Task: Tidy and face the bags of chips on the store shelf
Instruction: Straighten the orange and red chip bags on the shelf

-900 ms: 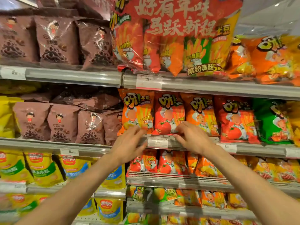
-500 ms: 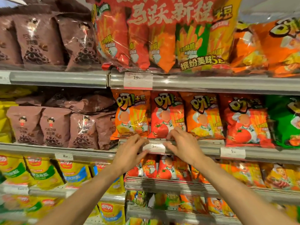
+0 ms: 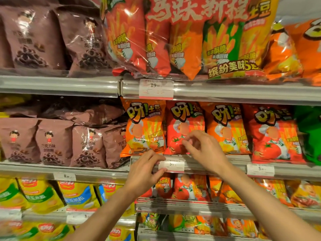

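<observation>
On the middle shelf stands a row of chip bags: an orange bag [image 3: 144, 127], a red tomato bag [image 3: 184, 119], another orange bag [image 3: 225, 129] and a second red bag [image 3: 274, 136], all upright and facing out. My right hand [image 3: 205, 148] is against the lower front of the first red bag, fingertips pinched on its foil. Just below, my left hand [image 3: 145, 171] is at the shelf rail [image 3: 208, 165], thumb and fingers closed on the left edge of a white price tag [image 3: 173, 165].
Brown chocolate-ring bags [image 3: 86, 146] fill the shelf to the left, some lying flat behind. A big multipack [image 3: 191, 40] overhangs the rail above. Green bags [image 3: 311, 133] sit at far right. Below are more orange and red bags [image 3: 184, 188] and yellow bags [image 3: 78, 195].
The view has come closer to the shelf. My right hand rose from the rail onto the red bag's lower front. My left hand closed on the price tag's edge.
</observation>
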The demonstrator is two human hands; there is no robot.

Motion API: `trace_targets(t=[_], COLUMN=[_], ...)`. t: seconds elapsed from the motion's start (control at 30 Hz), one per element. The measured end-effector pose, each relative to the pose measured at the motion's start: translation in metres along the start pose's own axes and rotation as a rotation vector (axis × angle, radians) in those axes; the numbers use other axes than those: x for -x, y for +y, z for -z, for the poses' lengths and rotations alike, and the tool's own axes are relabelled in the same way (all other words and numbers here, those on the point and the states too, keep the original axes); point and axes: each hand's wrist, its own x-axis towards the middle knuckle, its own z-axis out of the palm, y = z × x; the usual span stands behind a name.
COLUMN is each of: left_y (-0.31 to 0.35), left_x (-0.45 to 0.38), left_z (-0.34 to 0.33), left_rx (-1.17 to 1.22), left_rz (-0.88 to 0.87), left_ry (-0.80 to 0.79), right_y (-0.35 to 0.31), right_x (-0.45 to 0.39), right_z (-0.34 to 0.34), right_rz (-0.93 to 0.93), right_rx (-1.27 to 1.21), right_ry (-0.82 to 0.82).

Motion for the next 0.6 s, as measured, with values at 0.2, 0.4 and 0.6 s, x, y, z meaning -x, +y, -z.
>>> trace_targets(t=[0.2,0.4,0.6], left_y=[-0.002,-0.002,-0.002], left_x=[0.0,0.0,0.0], left_z=[-0.001,0.001,0.001], left_rx=[0.041,0.045,0.044], left_rz=[0.003,0.005,0.021], left_ry=[0.014,-0.011,-0.045], right_y=[-0.053,-0.081,-0.08], right_x=[-0.065,-0.091,-0.087], right_z=[-0.009,-0.026,-0.032], right_rz=[-0.106,-0.255,-0.228], right_rx=[-0.056,-0.179,-0.354], right_ry=[-0.243,-0.392,-0.278])
